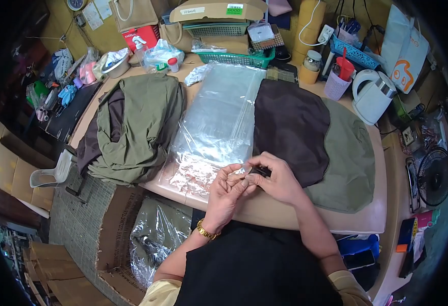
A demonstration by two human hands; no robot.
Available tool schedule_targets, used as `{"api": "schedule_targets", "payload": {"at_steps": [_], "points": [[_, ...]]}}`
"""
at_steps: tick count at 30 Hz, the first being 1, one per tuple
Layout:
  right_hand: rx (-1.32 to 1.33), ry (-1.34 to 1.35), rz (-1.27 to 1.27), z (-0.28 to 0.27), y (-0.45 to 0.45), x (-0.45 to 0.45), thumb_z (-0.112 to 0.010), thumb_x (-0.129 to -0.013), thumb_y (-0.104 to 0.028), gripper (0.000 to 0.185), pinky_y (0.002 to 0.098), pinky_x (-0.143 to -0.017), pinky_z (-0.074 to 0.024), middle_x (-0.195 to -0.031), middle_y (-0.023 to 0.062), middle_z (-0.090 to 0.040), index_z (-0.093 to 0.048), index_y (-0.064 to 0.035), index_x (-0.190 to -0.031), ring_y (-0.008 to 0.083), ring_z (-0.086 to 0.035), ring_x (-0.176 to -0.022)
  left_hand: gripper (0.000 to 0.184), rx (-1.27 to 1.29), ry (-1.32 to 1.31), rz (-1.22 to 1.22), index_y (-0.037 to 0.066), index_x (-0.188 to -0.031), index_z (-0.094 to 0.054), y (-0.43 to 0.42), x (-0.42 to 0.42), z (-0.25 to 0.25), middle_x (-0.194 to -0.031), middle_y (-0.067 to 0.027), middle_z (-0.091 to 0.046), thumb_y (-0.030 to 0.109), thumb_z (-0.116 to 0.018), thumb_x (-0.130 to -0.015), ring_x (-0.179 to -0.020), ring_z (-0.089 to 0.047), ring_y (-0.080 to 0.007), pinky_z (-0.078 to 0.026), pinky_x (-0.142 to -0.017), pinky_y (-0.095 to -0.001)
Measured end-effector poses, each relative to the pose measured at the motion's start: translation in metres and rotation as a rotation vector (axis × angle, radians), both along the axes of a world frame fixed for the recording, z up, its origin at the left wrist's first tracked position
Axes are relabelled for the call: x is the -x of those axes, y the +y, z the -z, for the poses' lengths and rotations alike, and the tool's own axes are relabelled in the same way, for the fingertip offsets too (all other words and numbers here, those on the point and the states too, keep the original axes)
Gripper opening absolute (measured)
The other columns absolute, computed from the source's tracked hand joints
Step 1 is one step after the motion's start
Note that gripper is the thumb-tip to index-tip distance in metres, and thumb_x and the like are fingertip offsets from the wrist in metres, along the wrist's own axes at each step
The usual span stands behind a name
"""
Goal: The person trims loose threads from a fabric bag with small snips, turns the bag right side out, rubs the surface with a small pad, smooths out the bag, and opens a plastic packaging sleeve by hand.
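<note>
My left hand (229, 191) and my right hand (277, 178) meet over the table's front edge, fingers pinched together. Between the fingertips is something too small to make out, and a dark bit shows under my right fingers. A stack of clear plastic bags (224, 107) lies flat just beyond my left hand. Beside my right hand a dark brown fabric piece (293, 127) overlaps an olive green fabric piece (349, 158). To the left sits a heap of olive green fabric (142, 122) with dark brown cloth in its folds.
An open cardboard box (114, 239) with plastic-wrapped olive fabric stands below the table's front left. Green baskets (234, 58), a jar (310, 66), a lilac cup (338, 84) and a white kettle (372, 97) line the back. A black fan (434, 176) is at right.
</note>
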State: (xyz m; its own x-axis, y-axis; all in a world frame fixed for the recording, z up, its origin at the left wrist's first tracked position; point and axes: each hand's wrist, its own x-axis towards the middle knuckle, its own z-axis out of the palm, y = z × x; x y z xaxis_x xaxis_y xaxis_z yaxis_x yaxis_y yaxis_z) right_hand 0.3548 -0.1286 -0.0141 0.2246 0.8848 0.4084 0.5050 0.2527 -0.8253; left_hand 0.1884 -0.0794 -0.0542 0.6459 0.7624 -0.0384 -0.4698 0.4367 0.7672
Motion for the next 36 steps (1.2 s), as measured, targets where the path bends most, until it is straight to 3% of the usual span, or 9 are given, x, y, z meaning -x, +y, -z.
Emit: {"api": "schedule_targets", "payload": {"at_steps": [4,8,19,21,30,32,33,35,36], "points": [[0.098,0.153,-0.056,0.021,0.008,-0.006,-0.076,-0.086,-0.012,0.018,0.0231,-0.057,-0.0388,-0.075,-0.0010,-0.057,-0.063,-0.0006,-0.082,0.0044,-0.047,-0.068,0.043,-0.021,0.029,-0.008,-0.001,-0.136,-0.043,0.000,-0.005,0.004,-0.115,-0.0164,-0.067,-0.003,-0.060,-0.096,-0.102,-0.068,-0.0186,-0.058,-0.089,-0.0288],[0.119,0.234,0.039,0.020,0.006,-0.005,-0.076,-0.088,-0.012,0.019,0.0211,-0.056,-0.0353,-0.067,-0.0068,-0.054,-0.062,-0.0021,-0.079,0.0006,-0.041,-0.063,0.029,0.131,0.059,-0.066,-0.004,-0.124,-0.055,0.002,-0.007,0.006,-0.110,-0.0152,-0.068,-0.002,-0.061,-0.096,-0.099,-0.070,-0.0203,-0.060,-0.087,-0.0276],[0.090,0.314,0.090,0.024,0.004,-0.006,-0.076,-0.088,-0.011,0.023,0.0201,-0.054,-0.0307,-0.068,-0.0085,-0.053,-0.058,-0.0049,-0.074,-0.0010,-0.039,-0.064,0.013,0.195,-0.121,-0.040,-0.003,-0.109,-0.061,0.005,-0.011,0.006,-0.106,-0.0147,-0.069,0.002,-0.061,-0.097,-0.101,-0.070,-0.0211,-0.059,-0.089,-0.0289],[0.084,0.319,0.098,0.023,0.004,-0.005,-0.075,-0.088,-0.011,0.024,0.0200,-0.054,-0.0302,-0.068,-0.0089,-0.052,-0.057,-0.0056,-0.073,-0.0012,-0.038,-0.064,0.012,0.078,-0.067,-0.113,-0.003,-0.107,-0.062,0.000,-0.016,0.004,-0.104,-0.0149,-0.070,0.004,-0.062,-0.097,-0.099,-0.070,-0.0196,-0.058,-0.088,-0.0281],[0.172,0.365,0.067,0.020,-0.002,0.001,-0.074,-0.090,-0.017,0.018,0.0232,-0.055,-0.0380,-0.070,-0.0029,-0.056,-0.063,-0.0028,-0.085,0.0024,-0.045,-0.062,0.013,0.093,-0.066,-0.005,-0.002,-0.106,-0.061,0.012,-0.013,0.017,-0.100,-0.0131,-0.070,0.009,-0.057,-0.101,-0.095,-0.070,-0.0180,-0.059,-0.087,-0.0288],[-0.074,0.088,0.319,0.007,-0.005,0.012,-0.075,-0.087,-0.017,0.016,0.0285,-0.060,-0.0427,-0.081,0.0008,-0.057,-0.066,-0.0055,-0.094,0.0110,-0.054,-0.066,0.012,0.088,-0.076,0.001,-0.002,-0.104,-0.060,0.013,-0.010,0.009,-0.099,-0.0121,-0.069,0.010,-0.057,-0.101,-0.095,-0.070,-0.0181,-0.059,-0.087,-0.0295],[-0.073,0.088,0.318,0.001,-0.009,0.013,-0.075,-0.087,-0.017,0.016,0.0285,-0.060,-0.0427,-0.081,0.0008,-0.057,-0.066,-0.0055,-0.094,0.0110,-0.054,-0.066,0.012,0.084,-0.088,0.005,-0.001,-0.103,-0.059,0.013,-0.010,0.007,-0.098,-0.0110,-0.068,0.010,-0.057,-0.101,-0.095,-0.070,-0.0181,-0.059,-0.088,-0.0302],[-0.168,-0.370,0.316,-0.011,-0.016,0.013,-0.077,-0.081,-0.017,0.023,0.0332,-0.063,-0.0433,-0.088,0.0029,-0.055,-0.068,-0.0096,-0.100,0.0193,-0.059,-0.073,0.011,0.094,-0.116,0.006,-0.001,-0.101,-0.058,0.014,-0.008,0.007,-0.097,-0.0104,-0.067,0.010,-0.056,-0.101,-0.094,-0.070,-0.0181,-0.060,-0.088,-0.0302],[-0.167,-0.369,0.315,-0.016,-0.019,0.015,-0.077,-0.081,-0.017,0.023,0.0332,-0.063,-0.0433,-0.088,0.0029,-0.055,-0.068,-0.0096,-0.100,0.0193,-0.059,-0.073,0.011,0.103,-0.144,0.010,0.000,-0.100,-0.057,0.014,-0.007,0.008,-0.096,-0.0098,-0.066,0.010,-0.056,-0.102,-0.093,-0.070,-0.0180,-0.060,-0.089,-0.0301]]}}
